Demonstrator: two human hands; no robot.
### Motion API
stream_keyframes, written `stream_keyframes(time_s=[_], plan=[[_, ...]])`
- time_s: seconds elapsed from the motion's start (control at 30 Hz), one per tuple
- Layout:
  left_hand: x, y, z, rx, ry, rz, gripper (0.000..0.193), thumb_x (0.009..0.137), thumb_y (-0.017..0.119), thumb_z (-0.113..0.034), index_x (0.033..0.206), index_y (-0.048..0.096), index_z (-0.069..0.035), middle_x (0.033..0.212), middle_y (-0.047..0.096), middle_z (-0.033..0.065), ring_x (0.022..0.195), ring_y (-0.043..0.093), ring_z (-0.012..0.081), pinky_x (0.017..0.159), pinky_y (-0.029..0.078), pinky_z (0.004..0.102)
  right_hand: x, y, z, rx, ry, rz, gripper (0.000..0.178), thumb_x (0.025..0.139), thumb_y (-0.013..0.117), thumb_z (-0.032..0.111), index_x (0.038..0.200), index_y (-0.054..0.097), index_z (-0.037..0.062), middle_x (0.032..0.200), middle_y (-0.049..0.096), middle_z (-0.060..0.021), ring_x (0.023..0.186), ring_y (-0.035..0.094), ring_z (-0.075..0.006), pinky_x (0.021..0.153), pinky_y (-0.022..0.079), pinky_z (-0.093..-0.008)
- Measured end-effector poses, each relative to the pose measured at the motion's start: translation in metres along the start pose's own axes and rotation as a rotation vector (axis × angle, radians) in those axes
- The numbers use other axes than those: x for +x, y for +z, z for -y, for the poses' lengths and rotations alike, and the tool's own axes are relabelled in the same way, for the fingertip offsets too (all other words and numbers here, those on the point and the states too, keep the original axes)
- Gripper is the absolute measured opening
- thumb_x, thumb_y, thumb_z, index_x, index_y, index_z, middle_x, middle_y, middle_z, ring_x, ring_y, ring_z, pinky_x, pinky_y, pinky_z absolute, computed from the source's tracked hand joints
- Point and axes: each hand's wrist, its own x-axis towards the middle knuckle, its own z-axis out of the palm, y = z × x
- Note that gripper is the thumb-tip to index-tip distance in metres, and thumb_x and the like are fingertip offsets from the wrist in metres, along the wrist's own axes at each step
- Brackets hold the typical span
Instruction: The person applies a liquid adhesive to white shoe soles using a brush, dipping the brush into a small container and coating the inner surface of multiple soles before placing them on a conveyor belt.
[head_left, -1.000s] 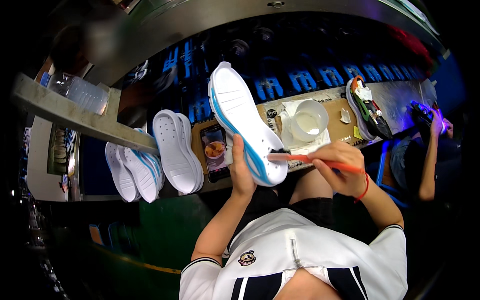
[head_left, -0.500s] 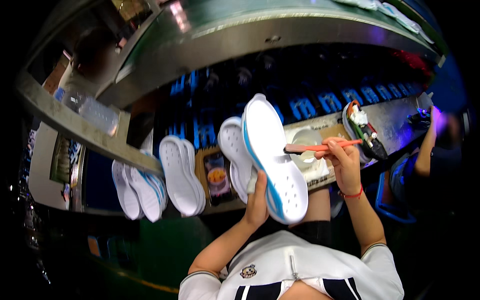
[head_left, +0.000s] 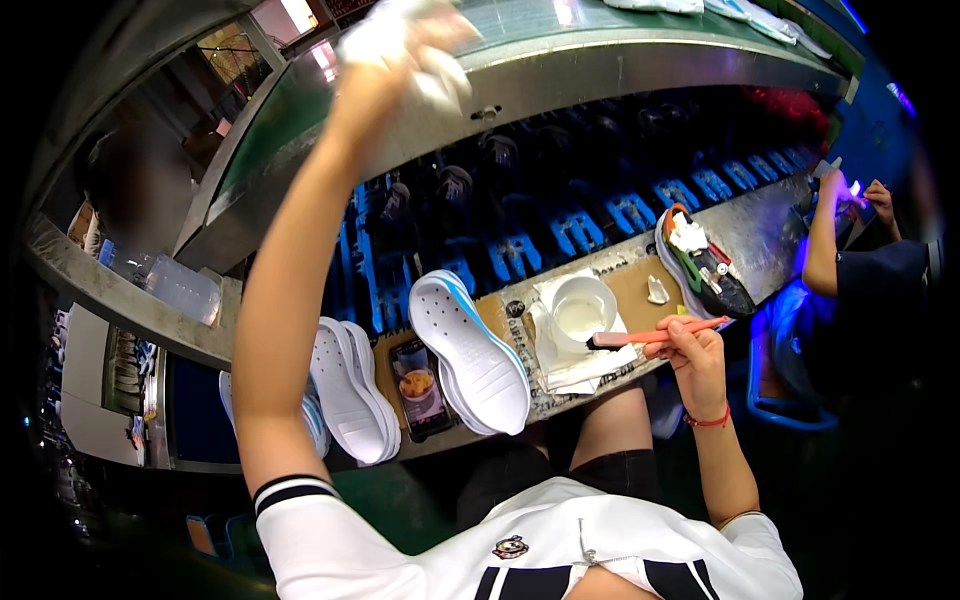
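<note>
My right hand (head_left: 692, 358) grips a brush (head_left: 660, 337) with a pink-orange handle. Its dark bristle end is at the near rim of a white bowl (head_left: 583, 312) of pale liquid. My left arm reaches up and forward to the green belt, and my left hand (head_left: 395, 50) is smeared by motion there. White blurs surround that hand; what they are, and whether it holds anything, I cannot make out. Stacked white shoe soles (head_left: 470, 360) with blue edging lie left of the bowl, and another sole stack (head_left: 352, 390) lies farther left.
A phone (head_left: 418, 388) lies between the sole stacks. White tissue (head_left: 585, 375) is under the bowl. A cut-open shoe (head_left: 700, 265) lies to its right. Blue racks (head_left: 575, 232) run beneath the green belt (head_left: 510, 25). A co-worker's arm (head_left: 822, 240) is at the right; a plastic bottle (head_left: 180, 285) is at the left.
My left hand has swung from the lap area up and left to the belt. The sole it held is gone from in front of me. The brush has moved slightly down to the bowl's rim.
</note>
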Motion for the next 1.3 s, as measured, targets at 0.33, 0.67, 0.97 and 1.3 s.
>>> stream_keyframes(time_s=[0.33, 0.67, 0.97, 1.3], plan=[[-0.157, 0.087, 0.053, 1.041, 0.59, 0.968, 0.053, 0.053, 0.076, -0.012, 0.104, 0.062, -0.006, 0.126, 0.052, 0.0151, 0.127, 0.04, 0.0295, 0.112, 0.022, 0.0499, -0.009, -0.003, -0.028, -0.054, 0.148, 0.022, 0.025, 0.094, 0.052, 0.016, 0.1, 0.06, -0.0071, 0.082, 0.069, -0.0156, 0.074, 0.065, -0.0138, 0.069, 0.046, -0.0221], [-0.188, 0.044, 0.012, 0.126, -0.563, 0.37, 0.062, 0.073, 0.074, -0.019, 0.125, 0.046, -0.001, 0.114, 0.06, 0.0168, 0.103, 0.06, 0.0257, 0.088, 0.046, 0.0344, 0.051, -0.011, -0.011, -0.497, -0.149, -0.023, 0.024, 0.093, 0.056, 0.015, 0.096, 0.063, -0.0079, 0.076, 0.069, -0.0103, 0.07, 0.062, -0.0111, 0.068, 0.046, -0.0218], [-0.275, 0.086, 0.009, -0.652, -0.948, 0.014, 0.066, 0.066, 0.07, 0.003, 0.127, 0.046, 0.005, 0.109, 0.061, 0.0078, 0.095, 0.059, 0.0146, 0.085, 0.047, 0.0273, 0.09, 0.006, -0.037, -0.975, -0.166, 0.065, 0.025, 0.085, 0.062, 0.023, 0.087, 0.07, -0.0013, 0.061, 0.065, -0.0074, 0.054, 0.06, -0.0132, 0.052, 0.044, -0.0267], [-0.33, 0.148, 0.025, -1.782, -0.898, -0.364, 0.082, 0.073, 0.055, -0.052, 0.133, 0.04, 0.003, 0.113, 0.056, 0.0328, 0.097, 0.059, 0.0481, 0.082, 0.053, 0.049, 0.096, -0.021, -0.05, -0.803, -0.032, 0.124, 0.024, 0.087, 0.062, 0.02, 0.085, 0.069, -0.0033, 0.065, 0.064, -0.0033, 0.054, 0.051, -0.0065, 0.049, 0.037, -0.0224]])
